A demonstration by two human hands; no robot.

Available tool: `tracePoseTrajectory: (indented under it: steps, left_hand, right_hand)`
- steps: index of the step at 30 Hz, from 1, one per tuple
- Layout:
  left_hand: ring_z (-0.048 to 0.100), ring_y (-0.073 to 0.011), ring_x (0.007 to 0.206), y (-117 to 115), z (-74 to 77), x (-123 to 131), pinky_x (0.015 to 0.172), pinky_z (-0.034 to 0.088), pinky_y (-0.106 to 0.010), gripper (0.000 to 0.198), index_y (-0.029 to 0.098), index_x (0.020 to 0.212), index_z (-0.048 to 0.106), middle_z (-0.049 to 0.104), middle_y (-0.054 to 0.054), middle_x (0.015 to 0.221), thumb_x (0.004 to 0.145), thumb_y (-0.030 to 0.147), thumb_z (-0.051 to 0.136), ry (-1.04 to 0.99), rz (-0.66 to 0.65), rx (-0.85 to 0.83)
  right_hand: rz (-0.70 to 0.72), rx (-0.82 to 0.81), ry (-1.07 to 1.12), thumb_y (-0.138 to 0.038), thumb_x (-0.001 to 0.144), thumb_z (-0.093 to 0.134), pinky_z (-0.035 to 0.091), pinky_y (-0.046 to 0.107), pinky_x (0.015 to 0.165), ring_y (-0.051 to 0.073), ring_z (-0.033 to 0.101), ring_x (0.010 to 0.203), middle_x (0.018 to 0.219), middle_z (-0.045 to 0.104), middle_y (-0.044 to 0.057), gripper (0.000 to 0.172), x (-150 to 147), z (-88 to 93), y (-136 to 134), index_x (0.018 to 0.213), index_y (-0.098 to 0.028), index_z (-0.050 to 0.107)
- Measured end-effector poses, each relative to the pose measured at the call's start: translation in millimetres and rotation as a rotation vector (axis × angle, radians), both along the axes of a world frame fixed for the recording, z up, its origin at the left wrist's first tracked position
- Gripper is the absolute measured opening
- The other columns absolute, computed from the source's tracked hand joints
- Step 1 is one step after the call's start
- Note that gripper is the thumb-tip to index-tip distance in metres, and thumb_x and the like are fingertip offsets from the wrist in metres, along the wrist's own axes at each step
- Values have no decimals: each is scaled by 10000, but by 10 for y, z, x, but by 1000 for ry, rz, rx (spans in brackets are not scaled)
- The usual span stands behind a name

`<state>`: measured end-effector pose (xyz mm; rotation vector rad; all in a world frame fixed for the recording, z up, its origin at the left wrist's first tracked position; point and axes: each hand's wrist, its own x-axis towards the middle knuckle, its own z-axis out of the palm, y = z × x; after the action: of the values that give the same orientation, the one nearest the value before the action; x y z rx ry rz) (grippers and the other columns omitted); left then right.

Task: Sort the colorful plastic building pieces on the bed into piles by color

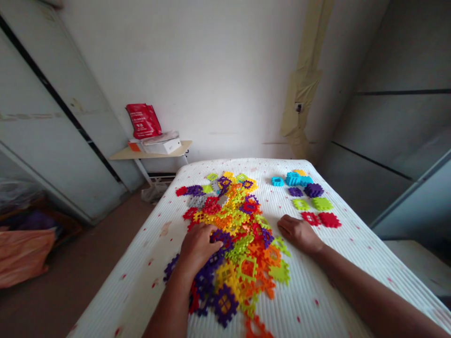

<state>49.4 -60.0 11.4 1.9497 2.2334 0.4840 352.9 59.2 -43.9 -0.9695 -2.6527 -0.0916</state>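
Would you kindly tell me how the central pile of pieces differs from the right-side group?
The central pile jumbles colours together, while the right-side group is largely clustered by colour. The central pile is also far larger than the right-side group. Both contain toothed pieces and lie on the white cover.

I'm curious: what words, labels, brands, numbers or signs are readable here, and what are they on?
No text can be read with certainty.
Red bag on the small table: several rows of white print, with larger characters in the middle; all too blurred to quote.
White box under the bag: nothing legible.
Plastic pieces on the bed: no lettering that I can make out.
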Motion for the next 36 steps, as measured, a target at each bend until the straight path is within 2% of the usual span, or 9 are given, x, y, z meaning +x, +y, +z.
tracePoseTrajectory:
  steps: [4,11,19,25,29,33,36]
  left_hand:
    - [593,-175,825,22,-54,3,744,415,-269,190,185,880,668,667,-55,863,729,189,551,46,-11,0]
    - [601,-184,854,37,-78,17,778,413,-276,182,199,775,678,682,-50,844,705,119,530,98,17,5]
    - [616,-174,822,47,-110,-31,764,434,-264,219,178,823,687,690,-56,856,678,136,528,-38,34,39]
    - [617,-159,710,28,-72,-34,681,454,-250,172,183,712,676,680,-16,731,661,180,512,-287,28,60]
    - [599,-160,632,-2,-45,-20,608,459,-256,131,171,680,654,647,-9,644,642,236,547,-538,8,98]
    - [610,-159,651,-35,-5,-20,611,475,-258,209,148,778,673,662,-23,687,635,287,609,-825,-22,126]
    - [627,-164,706,-39,27,-36,651,488,-265,298,146,880,683,693,-44,784,657,338,631,-892,24,205]
  right_hand:
    - [-10,2,17,-217,927,313,324,232,569,114,538,661,762,579,56,324,-11,-26,9,770,-152,589]
    - [-25,-1,26,-213,923,320,324,224,563,114,543,666,767,581,54,317,-29,-6,-8,764,-156,588]
    - [-56,22,20,-191,913,345,315,226,559,101,526,645,766,583,42,299,-56,15,-27,737,-159,584]
    - [-62,28,18,-194,912,347,308,219,556,95,517,641,753,573,35,291,-52,1,-23,734,-159,574]
    - [-62,9,20,-199,915,334,311,220,559,98,515,638,762,574,43,304,-53,24,-32,738,-154,578]
    - [-55,-14,30,-207,917,324,333,220,576,110,532,665,783,583,58,310,-59,47,-38,775,-150,594]
    - [-51,-27,44,-216,920,316,350,217,586,114,541,673,794,590,66,322,-59,45,-40,796,-149,606]
